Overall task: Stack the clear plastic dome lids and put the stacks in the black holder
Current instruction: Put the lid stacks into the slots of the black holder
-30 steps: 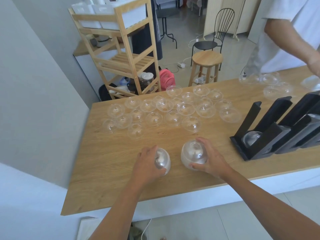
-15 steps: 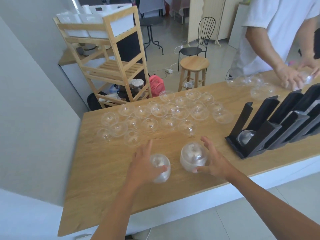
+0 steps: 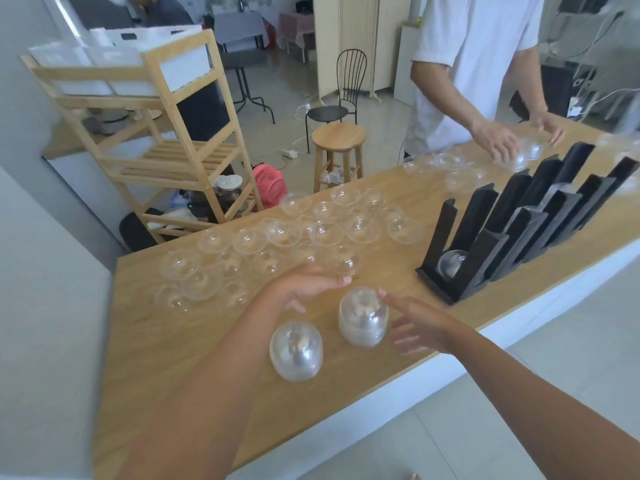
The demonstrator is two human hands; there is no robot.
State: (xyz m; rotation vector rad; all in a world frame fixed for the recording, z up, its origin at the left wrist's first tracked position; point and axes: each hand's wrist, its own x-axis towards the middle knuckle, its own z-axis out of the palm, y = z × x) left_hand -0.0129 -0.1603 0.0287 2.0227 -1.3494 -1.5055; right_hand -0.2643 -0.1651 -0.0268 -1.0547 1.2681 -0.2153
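Note:
Two stacks of clear dome lids stand on the wooden counter [image 3: 180, 341]: the left stack [image 3: 296, 351] near the front edge, the right stack [image 3: 363, 322] a little farther in. My left hand [image 3: 304, 285] hovers past the left stack, fingers extended toward the loose lids [image 3: 325, 233], holding nothing. Just right of the right stack, my right hand [image 3: 415, 327] is open and apart from it. At the right, the black holder [image 3: 512, 230] has one lid stack [image 3: 452, 263] in its nearest slot.
A second person [image 3: 478, 64] in a white shirt handles lids [image 3: 519, 157] at the counter's far right. Several loose lids [image 3: 446, 164] lie near them. Beyond the counter stand a wooden shelf [image 3: 152, 133], a stool [image 3: 338, 140] and a black chair [image 3: 346, 91].
Both my hands have let go of their stacks. My left hand has moved forward past its stack toward the loose lids; my right hand has drawn slightly away to the right.

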